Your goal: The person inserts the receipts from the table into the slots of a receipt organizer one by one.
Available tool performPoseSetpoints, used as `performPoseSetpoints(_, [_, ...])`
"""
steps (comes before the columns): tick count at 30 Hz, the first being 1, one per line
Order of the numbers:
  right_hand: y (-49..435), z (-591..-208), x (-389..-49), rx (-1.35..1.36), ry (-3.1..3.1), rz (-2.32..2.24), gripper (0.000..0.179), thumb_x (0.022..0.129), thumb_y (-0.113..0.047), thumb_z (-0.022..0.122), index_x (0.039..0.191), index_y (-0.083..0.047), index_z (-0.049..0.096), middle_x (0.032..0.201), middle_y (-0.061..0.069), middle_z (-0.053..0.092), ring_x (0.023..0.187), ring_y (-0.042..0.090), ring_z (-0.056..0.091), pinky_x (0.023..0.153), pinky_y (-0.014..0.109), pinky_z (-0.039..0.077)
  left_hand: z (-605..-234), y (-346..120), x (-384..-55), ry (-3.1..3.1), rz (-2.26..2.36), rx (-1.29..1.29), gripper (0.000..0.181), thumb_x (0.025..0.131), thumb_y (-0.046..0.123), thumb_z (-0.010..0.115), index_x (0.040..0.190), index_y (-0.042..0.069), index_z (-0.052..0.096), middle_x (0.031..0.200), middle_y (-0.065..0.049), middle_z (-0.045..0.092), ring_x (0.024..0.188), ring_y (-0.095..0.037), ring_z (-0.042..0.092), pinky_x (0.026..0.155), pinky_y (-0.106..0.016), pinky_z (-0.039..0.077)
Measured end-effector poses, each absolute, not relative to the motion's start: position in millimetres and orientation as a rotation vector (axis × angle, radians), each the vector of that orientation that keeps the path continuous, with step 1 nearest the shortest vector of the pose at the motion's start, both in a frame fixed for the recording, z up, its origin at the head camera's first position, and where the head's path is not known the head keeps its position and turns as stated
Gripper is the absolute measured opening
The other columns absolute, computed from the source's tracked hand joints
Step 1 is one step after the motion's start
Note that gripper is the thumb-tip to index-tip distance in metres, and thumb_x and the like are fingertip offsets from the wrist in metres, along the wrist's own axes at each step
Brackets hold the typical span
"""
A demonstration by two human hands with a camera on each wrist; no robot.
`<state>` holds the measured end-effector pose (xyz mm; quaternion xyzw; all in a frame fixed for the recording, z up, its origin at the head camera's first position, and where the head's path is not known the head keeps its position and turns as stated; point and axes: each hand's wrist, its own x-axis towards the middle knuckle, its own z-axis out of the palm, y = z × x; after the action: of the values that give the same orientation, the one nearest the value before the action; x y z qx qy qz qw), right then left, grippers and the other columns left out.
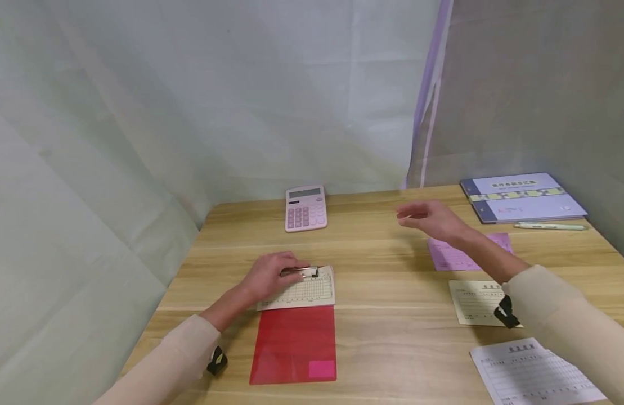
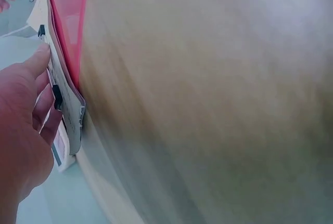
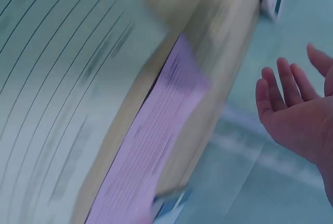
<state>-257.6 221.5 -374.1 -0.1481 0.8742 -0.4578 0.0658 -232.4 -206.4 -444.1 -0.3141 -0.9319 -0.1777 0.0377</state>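
Note:
My left hand [image 1: 271,275] grips the metal clip [image 1: 312,269] at the top of a red clipboard [image 1: 291,340], with a pale printed form [image 1: 312,292] under the clip. In the left wrist view, the thumb lies on the clip and the other fingers bend at its far side. A pink sticker [image 1: 322,369] marks the clipboard's lower right corner. My right hand [image 1: 433,219] holds nothing and hovers over the table, its fingers loosely bent. Closest to it lies a pink slip [image 1: 450,257], partly hidden by the forearm.
A pink calculator [image 1: 305,209] lies by the table's back edge. At the back right is a blue and white account book [image 1: 524,205], with a pen [image 1: 550,226] in front. A yellowish form [image 1: 471,304] and a white form [image 1: 524,374] lie at the right, under the right sleeve.

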Motion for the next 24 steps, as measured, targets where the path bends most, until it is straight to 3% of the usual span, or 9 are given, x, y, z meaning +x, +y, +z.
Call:
performPoseSetpoints(6, [286,-378,-250,-0.352,2.709,-1.298,0.052,0.108,-0.027,0.065,0.15,0.003,0.054,0.147,0.026,0.059,0.134,0.043,0.057,0.106,0.058,0.046,-447,-207,-233,-2.87,-0.563,-0.989,0.033,0.098,0.023,0.08,0.131,0.019,0.078,0.108,0.005,0.069,0.095,-0.013,0.061,0.087,-0.039,0.053])
performPoseSetpoints(16, [352,-390,-235,-0.216,2.888,-1.171,0.045,0.113,-0.022,0.055,0.149,0.005,0.055,0.147,0.031,0.056,0.13,0.047,0.056,0.099,0.046,0.047,-449,-209,-232,-2.897,-0.689,-0.938,0.039,0.094,0.028,0.084,0.131,0.021,0.077,0.12,0.002,0.069,0.109,-0.018,0.063,0.099,-0.045,0.053])
performPoseSetpoints(21, [369,-399,-231,-0.167,2.904,-1.121,0.045,0.115,-0.024,0.048,0.148,0.006,0.055,0.148,0.035,0.053,0.13,0.05,0.051,0.1,0.058,0.044,-450,-209,-231,-2.862,-0.811,-0.926,0.041,0.092,0.024,0.086,0.131,0.018,0.077,0.123,0.003,0.071,0.114,-0.018,0.066,0.101,-0.045,0.053])
performPoseSetpoints(24, [376,-404,-227,-0.165,2.932,-1.1,0.044,0.115,-0.023,0.048,0.146,0.007,0.056,0.145,0.035,0.054,0.127,0.05,0.052,0.098,0.057,0.045,-451,-208,-232,-2.855,-0.86,-0.916,0.04,0.092,0.022,0.086,0.131,0.016,0.077,0.122,0.004,0.072,0.113,-0.016,0.067,0.1,-0.043,0.054])
